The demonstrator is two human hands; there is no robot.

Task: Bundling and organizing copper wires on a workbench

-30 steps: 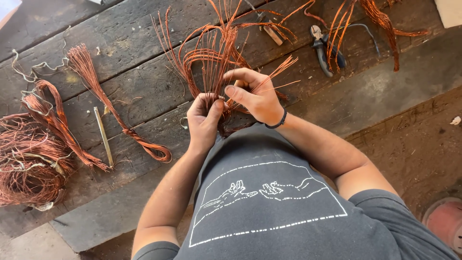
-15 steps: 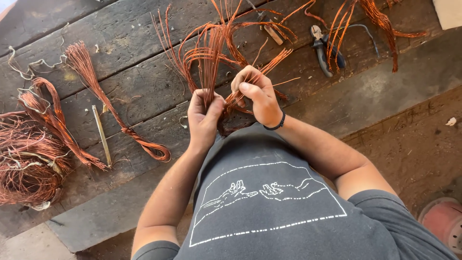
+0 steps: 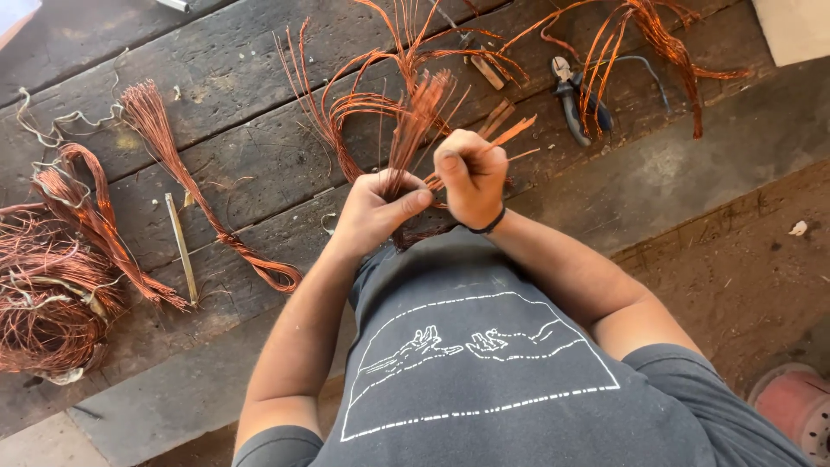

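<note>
A bundle of bare copper wire strands (image 3: 406, 121) fans up and away from my hands over the dark wooden workbench (image 3: 242, 69). My left hand (image 3: 376, 207) grips the bundle at its base. My right hand (image 3: 471, 177) is closed around a few separate copper strands just to the right, their ends sticking out toward the upper right. Both hands touch each other above the bench's near edge.
A twisted copper strand (image 3: 194, 190) and a thin metal rod (image 3: 181, 246) lie left of my hands. A tangled heap of copper wire (image 3: 47, 294) fills the far left. Pliers (image 3: 575, 99) and more copper wire (image 3: 657, 47) lie at the upper right.
My right hand has moved up and closed on a few strands, pulling them aside from the bundle. The left hand keeps its grip; the fanned wires have shifted slightly.
</note>
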